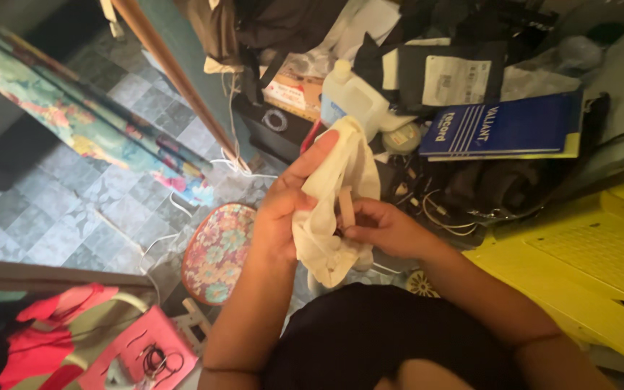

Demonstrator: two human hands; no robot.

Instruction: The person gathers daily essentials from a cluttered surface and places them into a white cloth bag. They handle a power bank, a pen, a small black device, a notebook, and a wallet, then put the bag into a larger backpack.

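Both hands meet at the middle of the view over a cream-coloured cloth (330, 217). The left hand (283, 206) grips the cloth from the side, its fingers (312, 155) stretched up along the fabric with the top edge draped over the tips. The right hand (384, 227) pinches closed on a small pale strip (346, 206) that stands upright against the cloth — whether it is a tag or a separate piece cannot be told.

Just beyond the fingers stands a white plastic bottle (352, 94), and farther off to their right a blue book (503, 126) lies on a heap of dark clutter. Below the left hand sits a round floral cushioned stool (218, 253) on the grey tiled floor (74, 209). To the right of the right hand runs a yellow surface (586, 267) — well apart from the cloth.
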